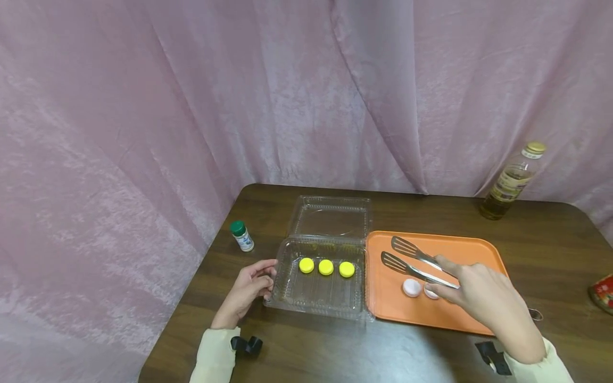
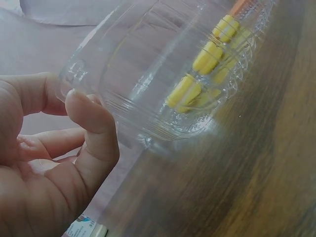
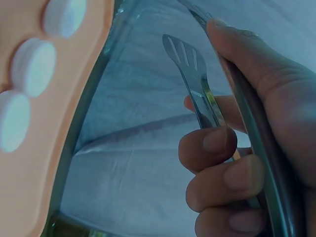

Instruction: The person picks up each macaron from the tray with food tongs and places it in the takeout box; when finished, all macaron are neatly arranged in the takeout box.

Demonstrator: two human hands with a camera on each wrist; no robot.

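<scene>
My left hand (image 1: 246,287) pinches the left rim of a clear plastic clamshell box (image 1: 313,299), whose lid (image 1: 330,221) is folded back behind it. Inside the box stand three yellow macarons (image 1: 326,267) in a row, their pale filling showing in the left wrist view. Over the orange tray (image 1: 450,243), my right hand (image 1: 493,298) grips metal tongs (image 3: 186,54) with slotted heads. The tongs' two heads are spread apart with nothing between them. White round pieces (image 3: 33,67) lie on the tray; three show in the right wrist view, partly hidden by the hand from above.
A small green-capped shaker (image 1: 243,240) stands left of the box. An oil bottle (image 1: 507,189) with a yellow cap is at the back right. A red can-like object (image 1: 604,292) sits at the right edge. Pink curtain (image 1: 306,96) hangs behind the wooden table (image 1: 306,346).
</scene>
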